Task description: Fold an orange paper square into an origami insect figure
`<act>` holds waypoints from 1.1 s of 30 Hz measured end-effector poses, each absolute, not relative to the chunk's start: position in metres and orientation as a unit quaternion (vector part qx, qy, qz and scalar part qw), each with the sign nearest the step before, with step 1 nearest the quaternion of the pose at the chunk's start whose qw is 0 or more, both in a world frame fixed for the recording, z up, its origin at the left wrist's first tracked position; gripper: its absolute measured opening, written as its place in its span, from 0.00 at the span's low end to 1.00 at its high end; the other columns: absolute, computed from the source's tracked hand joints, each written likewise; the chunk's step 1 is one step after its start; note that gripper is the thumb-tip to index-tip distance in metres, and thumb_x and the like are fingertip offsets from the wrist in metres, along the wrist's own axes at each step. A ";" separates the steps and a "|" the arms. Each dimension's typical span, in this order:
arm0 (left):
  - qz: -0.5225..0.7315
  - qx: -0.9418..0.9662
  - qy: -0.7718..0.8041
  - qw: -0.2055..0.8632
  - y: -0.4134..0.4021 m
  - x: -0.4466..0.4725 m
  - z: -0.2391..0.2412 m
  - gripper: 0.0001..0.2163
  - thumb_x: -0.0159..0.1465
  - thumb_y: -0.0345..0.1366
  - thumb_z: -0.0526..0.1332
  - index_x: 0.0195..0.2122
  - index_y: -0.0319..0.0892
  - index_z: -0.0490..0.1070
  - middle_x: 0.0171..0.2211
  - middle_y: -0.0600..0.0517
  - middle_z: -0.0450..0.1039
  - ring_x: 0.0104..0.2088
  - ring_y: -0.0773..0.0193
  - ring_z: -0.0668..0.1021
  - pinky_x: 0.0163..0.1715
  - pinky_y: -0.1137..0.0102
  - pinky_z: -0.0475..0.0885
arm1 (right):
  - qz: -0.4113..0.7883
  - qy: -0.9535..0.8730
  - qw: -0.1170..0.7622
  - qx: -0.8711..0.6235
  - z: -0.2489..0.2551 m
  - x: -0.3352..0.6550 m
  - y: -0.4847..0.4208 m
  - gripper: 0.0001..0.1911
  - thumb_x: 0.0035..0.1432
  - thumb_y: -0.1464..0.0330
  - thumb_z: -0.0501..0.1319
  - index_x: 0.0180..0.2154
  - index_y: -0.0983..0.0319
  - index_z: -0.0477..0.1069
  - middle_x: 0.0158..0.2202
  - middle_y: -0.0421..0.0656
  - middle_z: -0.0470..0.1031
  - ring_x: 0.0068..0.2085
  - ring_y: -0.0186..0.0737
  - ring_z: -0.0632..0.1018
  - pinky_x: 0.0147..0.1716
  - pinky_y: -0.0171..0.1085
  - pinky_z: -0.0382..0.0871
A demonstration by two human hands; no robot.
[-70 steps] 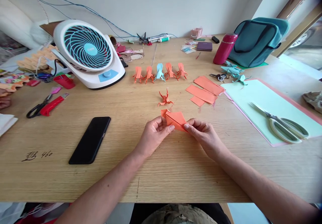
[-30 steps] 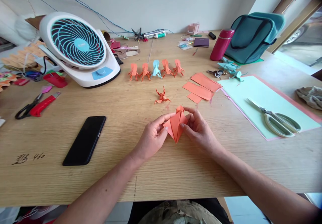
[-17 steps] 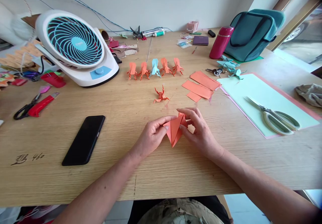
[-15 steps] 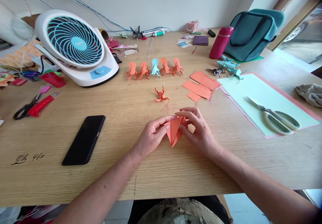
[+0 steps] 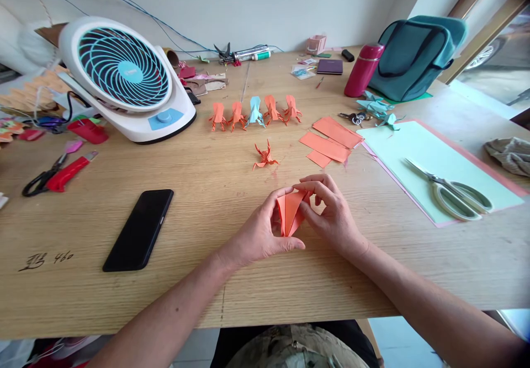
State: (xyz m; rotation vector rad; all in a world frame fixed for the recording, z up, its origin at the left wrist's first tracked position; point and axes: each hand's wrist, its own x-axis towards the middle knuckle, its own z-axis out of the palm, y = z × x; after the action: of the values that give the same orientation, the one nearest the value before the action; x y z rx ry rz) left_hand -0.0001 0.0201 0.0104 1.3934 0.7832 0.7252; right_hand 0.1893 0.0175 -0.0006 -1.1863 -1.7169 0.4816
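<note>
Between my two hands is a folded piece of orange paper (image 5: 291,209), with creased layers and a point towards me. My left hand (image 5: 265,227) curls around its left side, the thumb along its lower tip and the fingers behind its upper edge. My right hand (image 5: 331,211) pinches the right side between thumb and fingers. Just beyond the hands stands a small orange origami figure (image 5: 265,155) with thin legs. Farther back is a row of several origami figures, orange ones and one light blue figure (image 5: 254,111).
Orange paper strips (image 5: 327,146) lie to the right, beside light green sheets (image 5: 439,164) with scissors (image 5: 453,191) on top. A phone (image 5: 138,230) lies at left, near a red cutter (image 5: 68,175). A fan (image 5: 124,75), a red bottle (image 5: 364,70) and a teal bag (image 5: 414,56) stand behind.
My left thumb has moved from the paper's left face down to its lower tip. The paper is tilted and slightly bent now. My right hand keeps its pinch.
</note>
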 end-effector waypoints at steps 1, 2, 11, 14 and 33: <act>0.312 0.612 0.342 0.641 0.020 0.000 0.011 0.46 0.50 0.37 0.79 0.66 0.49 0.56 0.62 0.42 0.66 0.58 0.48 0.75 0.53 0.61 0.75 | 0.193 -0.702 0.483 -0.487 0.000 0.190 0.018 0.13 0.60 0.75 0.61 0.45 0.57 0.75 0.47 0.46 0.71 0.44 0.41 0.74 0.34 0.39 0.71; 0.306 0.611 0.335 0.649 0.020 0.000 0.012 0.46 0.50 0.37 0.78 0.66 0.50 0.56 0.62 0.42 0.66 0.57 0.49 0.75 0.50 0.62 0.76 | 0.190 -0.700 0.487 -0.486 0.000 0.190 0.018 0.11 0.61 0.75 0.61 0.45 0.57 0.75 0.46 0.45 0.71 0.43 0.40 0.74 0.35 0.40 0.70; 0.304 0.635 0.294 0.647 0.022 -0.003 0.019 0.44 0.50 0.39 0.78 0.65 0.46 0.58 0.63 0.41 0.65 0.58 0.47 0.74 0.54 0.60 0.74 | 0.213 -0.699 0.483 -0.483 0.000 0.191 0.019 0.08 0.62 0.75 0.59 0.39 0.58 0.75 0.41 0.43 0.73 0.39 0.38 0.75 0.35 0.39 0.68; 0.318 0.670 0.290 0.605 0.023 -0.004 0.021 0.35 0.58 0.40 0.73 0.63 0.43 0.60 0.61 0.41 0.67 0.59 0.48 0.73 0.57 0.59 0.71 | 0.215 -0.707 0.480 -0.473 0.000 0.192 0.019 0.07 0.64 0.73 0.58 0.39 0.58 0.75 0.40 0.43 0.74 0.39 0.37 0.75 0.36 0.39 0.68; 0.361 0.657 0.355 0.558 0.020 -0.006 0.013 0.19 0.67 0.32 0.60 0.60 0.45 0.68 0.53 0.45 0.73 0.49 0.57 0.79 0.40 0.69 0.81 | 0.261 -0.667 0.477 -0.509 0.002 0.193 0.019 0.23 0.67 0.57 0.59 0.22 0.60 0.60 0.24 0.38 0.63 0.27 0.34 0.65 0.28 0.35 0.61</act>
State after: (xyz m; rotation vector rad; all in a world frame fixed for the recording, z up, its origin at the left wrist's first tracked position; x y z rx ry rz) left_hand -0.0060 0.0201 0.0127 1.5501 0.8375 0.8514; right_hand 0.1926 0.0188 0.0016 -1.2445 -1.6287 0.6385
